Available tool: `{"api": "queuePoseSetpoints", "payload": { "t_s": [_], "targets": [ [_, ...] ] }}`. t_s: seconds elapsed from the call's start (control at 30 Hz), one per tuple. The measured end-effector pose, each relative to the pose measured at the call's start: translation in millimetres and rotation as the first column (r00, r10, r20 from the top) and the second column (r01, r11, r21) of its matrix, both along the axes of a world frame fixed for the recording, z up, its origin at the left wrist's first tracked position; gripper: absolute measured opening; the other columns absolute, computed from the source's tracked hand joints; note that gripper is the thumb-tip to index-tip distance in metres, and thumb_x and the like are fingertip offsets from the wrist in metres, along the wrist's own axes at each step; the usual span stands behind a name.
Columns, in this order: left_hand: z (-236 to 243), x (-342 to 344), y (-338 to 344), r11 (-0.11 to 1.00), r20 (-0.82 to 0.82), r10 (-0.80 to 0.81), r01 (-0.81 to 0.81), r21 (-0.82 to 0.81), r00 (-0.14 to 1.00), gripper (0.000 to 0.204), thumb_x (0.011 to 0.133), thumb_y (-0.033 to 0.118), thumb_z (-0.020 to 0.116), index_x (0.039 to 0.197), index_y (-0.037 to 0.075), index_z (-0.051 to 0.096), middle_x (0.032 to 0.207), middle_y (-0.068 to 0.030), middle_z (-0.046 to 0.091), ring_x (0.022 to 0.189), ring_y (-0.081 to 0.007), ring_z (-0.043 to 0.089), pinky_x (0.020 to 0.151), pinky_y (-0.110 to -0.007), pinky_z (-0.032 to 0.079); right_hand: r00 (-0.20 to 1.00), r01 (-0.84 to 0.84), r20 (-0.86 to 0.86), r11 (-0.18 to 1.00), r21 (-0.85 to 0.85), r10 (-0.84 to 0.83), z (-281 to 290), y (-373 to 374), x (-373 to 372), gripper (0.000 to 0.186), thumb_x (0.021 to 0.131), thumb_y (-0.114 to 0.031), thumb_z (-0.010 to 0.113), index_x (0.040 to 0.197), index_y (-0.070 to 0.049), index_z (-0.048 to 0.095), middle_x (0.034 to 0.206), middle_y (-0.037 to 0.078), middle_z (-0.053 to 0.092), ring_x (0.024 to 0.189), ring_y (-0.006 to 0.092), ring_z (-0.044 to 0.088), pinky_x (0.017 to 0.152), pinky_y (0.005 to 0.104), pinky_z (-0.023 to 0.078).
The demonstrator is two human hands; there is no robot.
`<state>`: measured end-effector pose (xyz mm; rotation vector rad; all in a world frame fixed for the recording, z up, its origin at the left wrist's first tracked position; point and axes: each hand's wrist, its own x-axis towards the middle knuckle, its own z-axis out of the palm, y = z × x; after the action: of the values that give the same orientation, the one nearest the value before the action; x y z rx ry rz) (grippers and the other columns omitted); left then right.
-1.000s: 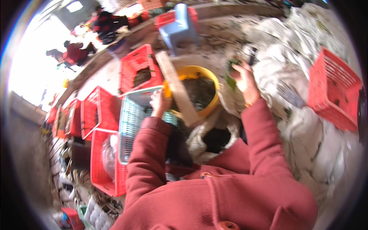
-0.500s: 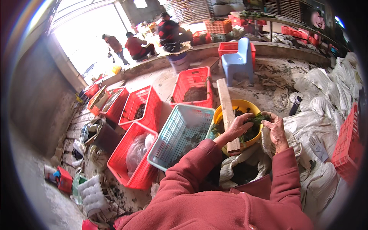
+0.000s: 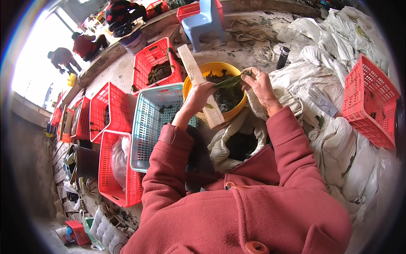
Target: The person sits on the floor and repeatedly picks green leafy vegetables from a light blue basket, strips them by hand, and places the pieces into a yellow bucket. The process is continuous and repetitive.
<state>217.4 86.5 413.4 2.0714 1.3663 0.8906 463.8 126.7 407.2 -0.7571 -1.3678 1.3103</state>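
Note:
A dark green seaweed strip [image 3: 229,82] is stretched between my two hands above a yellow bucket [image 3: 242,104]. My left hand [image 3: 195,98] pinches one end of it over a wooden board [image 3: 192,67], which lies across the bucket's left side. At the other end, the fingers of my right hand [image 3: 259,86] are closed on the strip. More dark green wet seaweed [image 3: 230,98] fills the bucket below. Between my knees and the bucket stands an open white sack [image 3: 218,149] with dark contents.
A pale blue-green basket [image 3: 144,127] and several red crates, including one with a dark clump [image 3: 160,73], stand left. White sacks [image 3: 313,72], a glove [image 3: 322,101], a black bottle [image 3: 283,57] and a red crate [image 3: 372,99] lie right. A blue chair [image 3: 202,23] stands beyond; people work far left.
My view has turned right and downward. The seaweed, bunched between my hands before, is now drawn out as a strip, with my hands farther apart.

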Motion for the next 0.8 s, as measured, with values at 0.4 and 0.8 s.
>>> {"api": "queuePoseSetpoints", "payload": {
  "t_s": [0.4,0.8],
  "targets": [
    [-34,-24,11,0.855,-0.469,0.490,-0.300,0.424,0.734,0.017,0.083,0.025,0.061,0.096,0.020,0.072,0.121,-0.0176,0.059,0.112,-0.0359,0.054,0.085,-0.052,0.042,0.958,-0.108,0.268,0.994,0.023,0.098,-12,-5,-18,0.019,0.089,-0.001,0.061,0.106,-0.003,0.069,0.082,-0.001,0.064,0.068,0.0070,0.058,0.062,0.0248,0.049],
    [-37,-36,20,0.848,0.869,0.465,0.197,-0.492,0.169,0.017,0.089,0.004,0.054,0.105,0.000,0.059,0.090,-0.0098,0.064,0.087,-0.0198,0.064,0.078,-0.032,0.053,0.743,-0.231,0.643,0.831,0.507,-0.185,-43,-21,-51,0.015,0.087,-0.013,0.067,0.097,-0.002,0.067,0.082,0.013,0.067,0.074,0.0267,0.067,0.068,0.0357,0.052]
  ]
}}
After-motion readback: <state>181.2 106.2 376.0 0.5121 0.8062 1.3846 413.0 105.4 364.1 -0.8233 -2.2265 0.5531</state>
